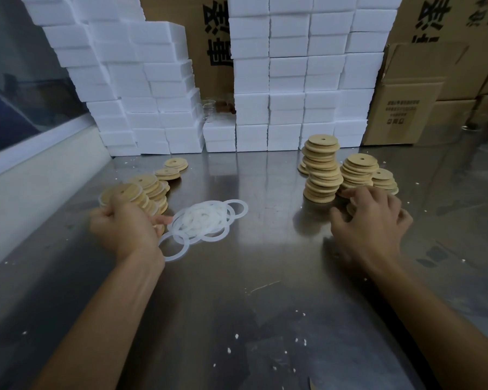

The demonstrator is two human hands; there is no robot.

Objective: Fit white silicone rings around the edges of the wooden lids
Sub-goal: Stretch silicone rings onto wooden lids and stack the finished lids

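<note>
Two hands worked the steel worktop (265, 277); the left hand (123, 228) curled its grip round a wooden lid (124, 194) at the left pile, just beside the heap of white silicone rings (206, 219); the right hand (371, 218), fingers spread, pressed on lids at the near foot of the leaning tall stack (321, 170); a careless tug there would likely topple it.

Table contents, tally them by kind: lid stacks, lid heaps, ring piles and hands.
Upright lid stacks, right side, plainly seen: 3
Small lid groups, back left: 2
Slumped lid heap, left: 1
Ring pile: 1
Hands: 2, left hand and right hand
Total: 9
</note>
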